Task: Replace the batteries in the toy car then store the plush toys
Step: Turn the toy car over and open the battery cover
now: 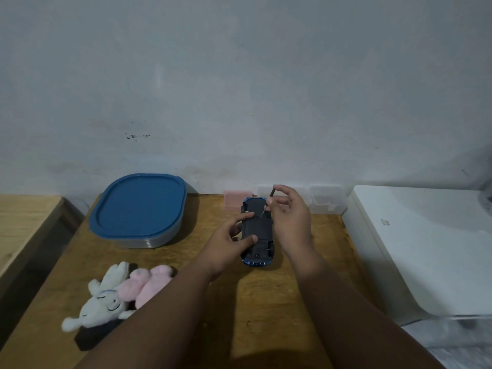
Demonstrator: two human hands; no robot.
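Car lies belly-up mid-table, long axis pointing away from you, your left hand pinning its left side with 2 fingers, your right hand pinching the screwdriver, tip on the far end of the underside.

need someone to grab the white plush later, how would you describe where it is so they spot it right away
Start at the wooden table and find the big container with the blue lid at the back left. Come straight toward the near edge from it: two plush toys lie side by side there. The white plush is the left one, long-eared with closed stitched eyes, touching the pink plush on its right.
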